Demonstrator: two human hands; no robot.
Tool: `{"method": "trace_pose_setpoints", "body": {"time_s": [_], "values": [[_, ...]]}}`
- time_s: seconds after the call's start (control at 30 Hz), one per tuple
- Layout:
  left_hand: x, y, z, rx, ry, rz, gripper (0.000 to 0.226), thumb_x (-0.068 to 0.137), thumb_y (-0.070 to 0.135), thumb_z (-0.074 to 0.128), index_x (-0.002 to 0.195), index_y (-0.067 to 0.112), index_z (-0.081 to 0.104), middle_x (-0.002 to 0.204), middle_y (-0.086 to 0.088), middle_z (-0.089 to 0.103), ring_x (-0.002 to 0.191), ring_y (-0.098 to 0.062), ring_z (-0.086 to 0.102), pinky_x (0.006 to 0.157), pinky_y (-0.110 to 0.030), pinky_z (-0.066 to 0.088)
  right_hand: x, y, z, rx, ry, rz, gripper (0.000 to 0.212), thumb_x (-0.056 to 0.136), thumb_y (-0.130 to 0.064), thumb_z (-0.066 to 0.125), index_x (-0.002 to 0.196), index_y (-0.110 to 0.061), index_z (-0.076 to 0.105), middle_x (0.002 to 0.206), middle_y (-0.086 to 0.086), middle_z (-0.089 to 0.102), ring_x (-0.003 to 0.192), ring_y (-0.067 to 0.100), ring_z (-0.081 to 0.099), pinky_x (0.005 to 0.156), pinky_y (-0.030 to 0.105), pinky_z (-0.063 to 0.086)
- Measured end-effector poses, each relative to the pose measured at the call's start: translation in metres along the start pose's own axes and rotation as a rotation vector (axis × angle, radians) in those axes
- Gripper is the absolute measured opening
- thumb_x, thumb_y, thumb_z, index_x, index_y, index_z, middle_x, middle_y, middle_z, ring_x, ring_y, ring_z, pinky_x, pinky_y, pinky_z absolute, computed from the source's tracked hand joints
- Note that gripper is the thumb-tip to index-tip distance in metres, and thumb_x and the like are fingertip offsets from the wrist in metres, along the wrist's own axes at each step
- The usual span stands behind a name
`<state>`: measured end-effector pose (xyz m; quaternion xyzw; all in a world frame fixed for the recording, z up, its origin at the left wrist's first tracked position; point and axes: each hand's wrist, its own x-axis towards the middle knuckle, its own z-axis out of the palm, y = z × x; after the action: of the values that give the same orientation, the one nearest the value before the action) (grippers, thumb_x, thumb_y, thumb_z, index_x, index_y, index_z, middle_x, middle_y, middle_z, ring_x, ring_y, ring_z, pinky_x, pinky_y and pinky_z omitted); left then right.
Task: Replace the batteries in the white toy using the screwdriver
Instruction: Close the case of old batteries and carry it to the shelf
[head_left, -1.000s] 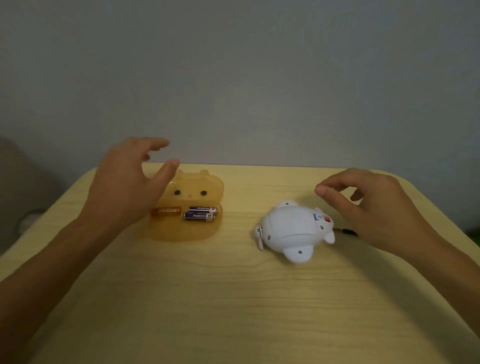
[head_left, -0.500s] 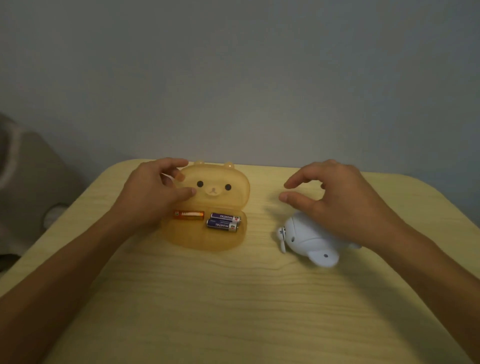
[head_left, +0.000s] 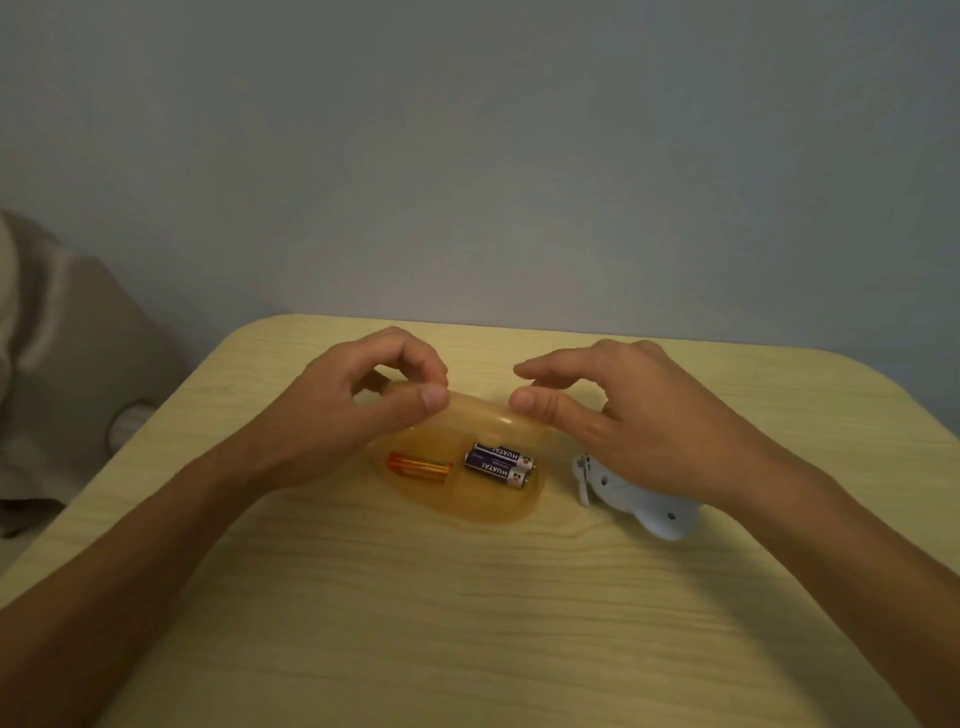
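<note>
We see the white toy (head_left: 636, 496) lying on the table at about four o'clock from the frame's centre, partly hidden under the right wrist; only its near side with a rounded foot and a small side fin shows. Just beside it, at its nine o'clock, sits a translucent amber case (head_left: 483, 499), closed as far as we can tell. Through its plastic we make out two purple batteries (head_left: 500, 464) side by side at the right, and an orange item (head_left: 420, 466) at the left, blurred, which we cannot identify for certain.

Our left hand (head_left: 343, 421) curls over the case's far left end, at its ten o'clock: thumb and bent fingers pinch toward each other, with the thumb tip against the case's top edge. Whether it truly grips the plastic we cannot tell. Our right hand (head_left: 623, 421) hovers at the case's one o'clock, fingers half open and relaxed, the thumb tip touching or just beside the far right edge of the case; it holds nothing that we can see. Its wrist passes over the toy.

The table (head_left: 467, 623) is pale wood-grain with rounded corners. Beyond it stands a plain grey wall (head_left: 478, 156), and at nine o'clock something beige and soft-looking (head_left: 62, 332), out of focus.
</note>
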<state>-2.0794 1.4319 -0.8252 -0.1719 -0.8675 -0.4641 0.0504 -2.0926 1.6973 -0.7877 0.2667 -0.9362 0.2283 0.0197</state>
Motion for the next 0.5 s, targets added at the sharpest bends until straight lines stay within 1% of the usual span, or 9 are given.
{"method": "trace_pose_setpoints", "body": {"time_s": [0.03,0.1,0.2,0.27,0.33,0.4,0.5], "values": [[0.0,-0.001,-0.001,-0.02,0.0,0.004,0.036,0.078,0.062,0.063,0.094,0.031,0.072,0.115,0.013,0.07,0.111,-0.012,0.064,0.09,-0.039,0.056,-0.001,-0.002,-0.001,-0.062,-0.023,-0.014,0.072,0.08,-0.079,0.038,0.133,-0.038,0.065,0.121,-0.022,0.071,0.12,0.005,0.053,0.107,0.038,0.037],[0.0,-0.001,-0.001,0.001,-0.048,-0.002,0.036,0.077,0.06,0.069,0.094,0.029,0.073,0.12,0.014,0.071,0.116,-0.012,0.065,0.096,-0.043,0.056,-0.003,-0.003,-0.001,-0.152,-0.063,-0.023,0.079,0.074,-0.083,0.035,0.133,-0.04,0.063,0.121,-0.023,0.069,0.12,0.008,0.046,0.104,0.034,0.03],[-0.003,0.0,0.002,0.045,-0.139,-0.03,0.041,0.07,0.059,0.078,0.105,0.038,0.072,0.122,0.018,0.071,0.115,-0.008,0.067,0.096,-0.042,0.059,-0.005,-0.004,0.004,-0.228,-0.095,-0.054,0.089,0.068,-0.089,0.026,0.132,-0.04,0.063,0.12,-0.022,0.069,0.123,0.012,0.047,0.102,0.037,0.03],[-0.004,0.002,0.005,0.091,-0.165,-0.02,0.046,0.07,0.059,0.08,0.112,0.043,0.07,0.118,0.02,0.072,0.112,-0.006,0.068,0.093,-0.037,0.06,-0.006,-0.005,0.004,-0.283,-0.103,-0.065,0.085,0.071,-0.088,0.028,0.13,-0.041,0.065,0.12,-0.019,0.069,0.123,0.014,0.046,0.102,0.039,0.03],[-0.003,0.005,0.006,0.105,-0.156,-0.01,0.05,0.07,0.059,0.086,0.115,0.045,0.07,0.119,0.025,0.071,0.113,-0.001,0.067,0.095,-0.03,0.058,-0.008,-0.009,0.001,-0.321,-0.113,-0.064,0.072,0.078,-0.083,0.035,0.126,-0.041,0.067,0.119,-0.014,0.068,0.123,0.016,0.041,0.102,0.041,0.031],[-0.002,0.007,0.007,0.117,-0.158,-0.021,0.053,0.067,0.056,0.085,0.117,0.046,0.07,0.119,0.031,0.069,0.114,0.004,0.065,0.097,-0.026,0.055,-0.009,-0.013,-0.001,-0.361,-0.142,-0.075,0.062,0.084,-0.077,0.039,0.123,-0.039,0.07,0.117,-0.012,0.068,0.124,0.015,0.038,0.102,0.04,0.027],[-0.001,0.008,0.009,0.152,-0.197,-0.011,0.055,0.068,0.054,0.084,0.121,0.044,0.07,0.121,0.028,0.069,0.114,0.001,0.065,0.094,-0.025,0.055,-0.01,-0.016,-0.001,-0.384,-0.166,-0.069,0.063,0.085,-0.075,0.037,0.12,-0.035,0.071,0.116,-0.01,0.068,0.123,0.012,0.032,0.098,0.035,0.022]]}}
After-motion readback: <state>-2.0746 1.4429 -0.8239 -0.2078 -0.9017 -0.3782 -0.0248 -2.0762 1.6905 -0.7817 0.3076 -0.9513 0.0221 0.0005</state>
